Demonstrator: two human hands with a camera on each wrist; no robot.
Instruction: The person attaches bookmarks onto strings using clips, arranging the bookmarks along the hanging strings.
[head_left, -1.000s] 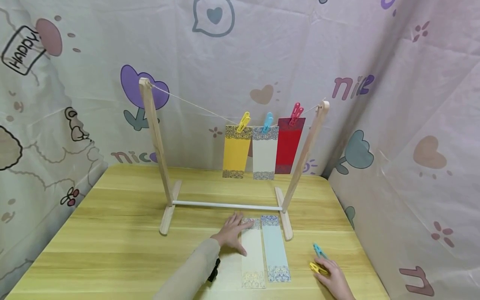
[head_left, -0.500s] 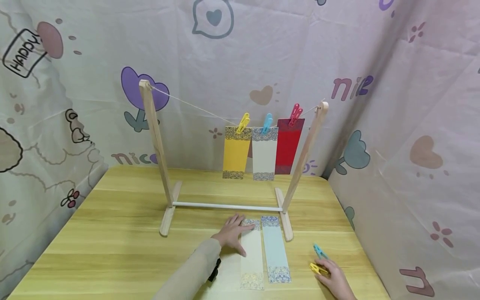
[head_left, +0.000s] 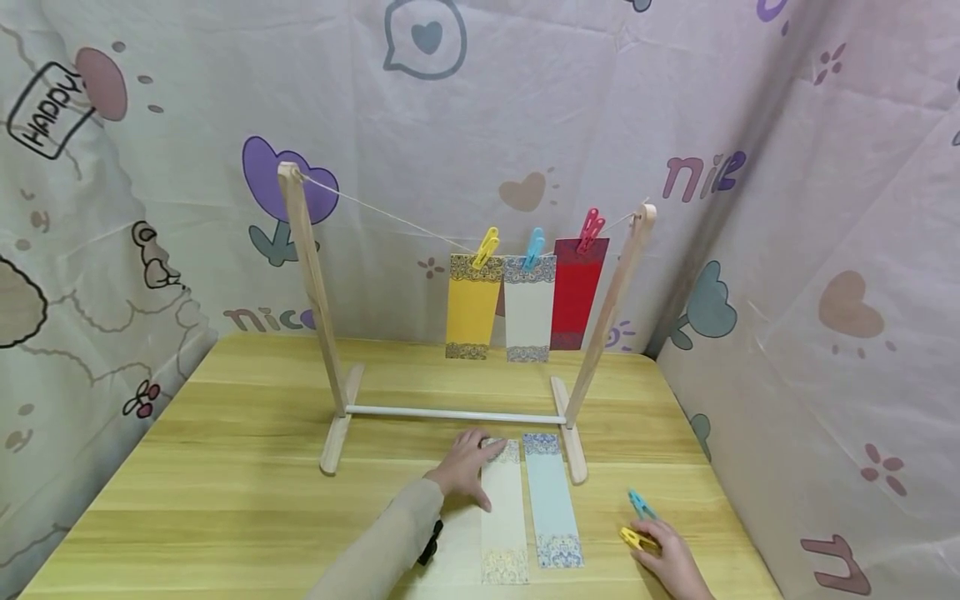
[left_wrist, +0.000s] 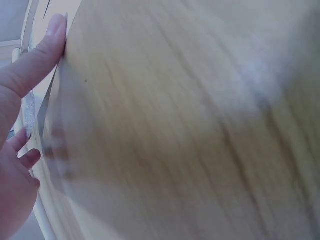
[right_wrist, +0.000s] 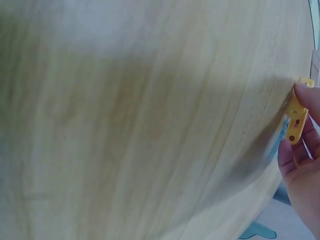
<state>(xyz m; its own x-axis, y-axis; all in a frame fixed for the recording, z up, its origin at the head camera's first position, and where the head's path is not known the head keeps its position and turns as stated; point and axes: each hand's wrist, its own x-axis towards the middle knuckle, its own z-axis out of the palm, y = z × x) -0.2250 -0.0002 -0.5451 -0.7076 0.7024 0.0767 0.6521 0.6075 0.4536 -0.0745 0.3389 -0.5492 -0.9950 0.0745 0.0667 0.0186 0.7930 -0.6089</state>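
My left hand (head_left: pixel 461 471) lies over the left edge of a cream card (head_left: pixel 504 517) with patterned ends, thumb and fingers spread apart. In the left wrist view, the thumb (left_wrist: pixel 45 47) is right at the card's edge. A pale blue card (head_left: pixel 553 504) lies beside the cream one. At the right, my right hand (head_left: pixel 671 560) pinches a yellow clothespin (head_left: pixel 637 539) between thumb and fingers, close over the table. Just beyond it is a blue clothespin (head_left: pixel 640 503), partly hidden behind the yellow one in the right wrist view.
Behind the cards stands a wooden frame (head_left: pixel 313 292) with a white crossbar (head_left: pixel 450 412) and a string (head_left: pixel 382 213). Yellow (head_left: pixel 472 308), white (head_left: pixel 528 312) and red (head_left: pixel 577 292) cards hang toward its right post, each under a clothespin. Printed cloth surrounds the wooden table (head_left: pixel 225 500).
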